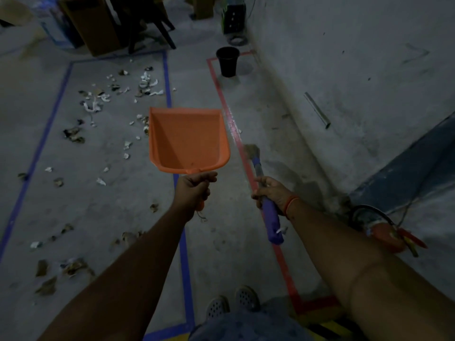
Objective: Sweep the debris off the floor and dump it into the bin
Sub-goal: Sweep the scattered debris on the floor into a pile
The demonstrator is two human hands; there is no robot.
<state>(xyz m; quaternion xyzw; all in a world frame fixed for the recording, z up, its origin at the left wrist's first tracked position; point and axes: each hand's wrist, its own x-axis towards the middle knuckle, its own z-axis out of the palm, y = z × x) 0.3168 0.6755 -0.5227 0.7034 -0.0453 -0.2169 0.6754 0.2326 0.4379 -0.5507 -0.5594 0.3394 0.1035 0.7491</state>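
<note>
My left hand (195, 187) grips the handle of an orange dustpan (187, 140), held flat above the floor with its pan bare. My right hand (272, 191) is closed around the purple handle of a small broom (267, 205), whose bristle head (251, 150) points away over the red tape line. Scraps of paper and dry leaves, the debris (118, 94), lie scattered on the grey floor inside the blue-taped rectangle to the left. A black bin (227, 61) stands far ahead inside the red-taped area, near the wall.
A grey wall (357, 70) with a short metal pipe (317, 110) runs along the right. A red fire extinguisher (389, 236) lies at the right. Boxes and chair legs (147, 28) stand at the back. My sandalled feet (232, 303) are at the bottom.
</note>
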